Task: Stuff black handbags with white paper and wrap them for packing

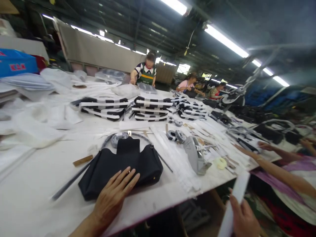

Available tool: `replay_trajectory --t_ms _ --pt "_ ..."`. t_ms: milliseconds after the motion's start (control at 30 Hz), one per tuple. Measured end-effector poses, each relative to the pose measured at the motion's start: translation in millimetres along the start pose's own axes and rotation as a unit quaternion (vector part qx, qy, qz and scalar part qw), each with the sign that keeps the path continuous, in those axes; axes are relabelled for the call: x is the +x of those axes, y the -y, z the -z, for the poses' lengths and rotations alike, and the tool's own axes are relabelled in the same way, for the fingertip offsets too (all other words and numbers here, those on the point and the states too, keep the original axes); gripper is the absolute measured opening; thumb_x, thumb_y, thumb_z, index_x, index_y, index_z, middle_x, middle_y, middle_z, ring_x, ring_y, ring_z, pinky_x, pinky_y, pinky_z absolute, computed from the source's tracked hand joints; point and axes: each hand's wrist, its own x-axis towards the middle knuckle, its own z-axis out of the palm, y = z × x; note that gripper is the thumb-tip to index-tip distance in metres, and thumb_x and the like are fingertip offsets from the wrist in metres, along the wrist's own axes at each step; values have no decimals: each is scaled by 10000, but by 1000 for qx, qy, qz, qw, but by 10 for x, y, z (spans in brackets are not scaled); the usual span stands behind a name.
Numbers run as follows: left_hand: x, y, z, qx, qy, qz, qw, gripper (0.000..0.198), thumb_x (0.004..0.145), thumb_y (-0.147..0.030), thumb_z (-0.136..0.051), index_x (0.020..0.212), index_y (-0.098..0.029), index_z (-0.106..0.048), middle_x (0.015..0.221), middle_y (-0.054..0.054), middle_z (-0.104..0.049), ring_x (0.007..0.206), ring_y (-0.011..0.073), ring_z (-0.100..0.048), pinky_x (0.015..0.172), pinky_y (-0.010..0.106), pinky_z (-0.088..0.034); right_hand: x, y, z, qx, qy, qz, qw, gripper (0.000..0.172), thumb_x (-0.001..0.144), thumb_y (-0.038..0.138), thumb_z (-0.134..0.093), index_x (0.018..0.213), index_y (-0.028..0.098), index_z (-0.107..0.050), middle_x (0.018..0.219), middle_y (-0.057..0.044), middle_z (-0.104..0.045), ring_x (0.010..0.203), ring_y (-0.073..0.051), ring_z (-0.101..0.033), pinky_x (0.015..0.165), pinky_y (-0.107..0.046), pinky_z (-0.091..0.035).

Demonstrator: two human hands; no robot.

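Observation:
A black handbag (pixel 116 159) lies on the white table with its flap raised toward the far side and a metal clasp at the flap's tip. My left hand (pixel 112 192) rests flat on the bag's front with fingers spread. A strap wrapped in grey-white covering (pixel 71 181) runs out from behind the bag. Off the table's near edge at lower right, my right hand (pixel 244 214) grips a white strip (pixel 241 186) that looks like paper or foam, partly blurred. Just left of the bag sits a brown flat piece (pixel 83 160).
Stacks of bags banded in white (pixel 151 108) stand behind. White strips (pixel 179 164), a grey pointed tool-like object (pixel 194 153), wrapped rolls (pixel 175 135) and a yellowish tape roll (pixel 220 163) lie to the right. A co-worker's arms (pixel 274 164) reach over the table at right; other people stand beyond.

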Motion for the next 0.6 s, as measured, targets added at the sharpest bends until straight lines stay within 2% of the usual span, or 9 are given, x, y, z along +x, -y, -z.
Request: replay_trajectory --t_ms 67,133,233,333,400,467,533,600 --pt "10 -22 -14 -18 -11 10 1000 721 800 27 -340 1444 -287 -426 1438 -31 -526 1367 174 -427 1192 354 -226 187 400 -156 25 46 64 997 483 836 722 -438 940 303 -653 658 -15 -646 599 -254 -627 555 -365 -495" --pt "17 -55 -17 -46 -25 33 998 722 790 14 -359 1431 -307 -445 1413 -37 -551 1372 195 -422 1198 390 -207 382 900 -371 18 84 161 983 491 835 704 -461 899 262 -665 712 -35 -679 661 -252 -644 628 -352 -493" --pt "28 -88 -6 -63 -35 49 996 733 777 14 -368 1430 -310 -450 1406 -23 -560 1364 226 -430 1172 420 -230 648 1627 -733 -63 124 245 960 499 868 642 -499 1090 230 -674 893 -89 -733 805 -276 -676 704 -357 -491" --pt "39 -84 6 -36 -29 24 999 769 784 39 -350 1472 -302 -378 1406 -10 -559 1287 230 -510 1062 393 -332 818 2102 -1033 -114 147 299 936 508 871 546 -599 1273 236 -594 1122 -118 -705 981 -284 -660 811 -380 -493" --pt "39 -79 12 -31 -27 23 999 774 807 38 -346 1503 -300 -304 1405 -1 -559 1237 236 -547 984 392 -378 828 2220 -1143 -97 127 303 939 527 897 472 -604 1348 211 -527 1200 -129 -669 1053 -268 -633 875 -392 -485" --pt "31 -87 21 -40 -16 35 998 753 841 11 -364 1518 -301 -258 1406 9 -556 1204 246 -566 939 398 -400 754 2166 -1156 -41 97 322 941 451 935 388 -569 1340 191 -534 1217 -121 -658 1083 -235 -615 928 -368 -469" --pt "28 -109 41 -48 4 50 998 720 869 -29 -397 1518 -308 -259 1408 11 -553 1174 256 -581 910 404 -412 643 1935 -1074 17 79 356 931 339 968 339 -512 1264 197 -602 1190 -97 -670 1098 -204 -603 970 -332 -446" --pt "44 -142 73 -53 29 66 996 689 885 -66 -436 1510 -312 -283 1416 12 -546 1167 269 -582 903 412 -415 535 1522 -912 52 73 365 927 298 987 344 -466 1161 213 -668 1139 -78 -690 1096 -191 -601 991 -315 -429"
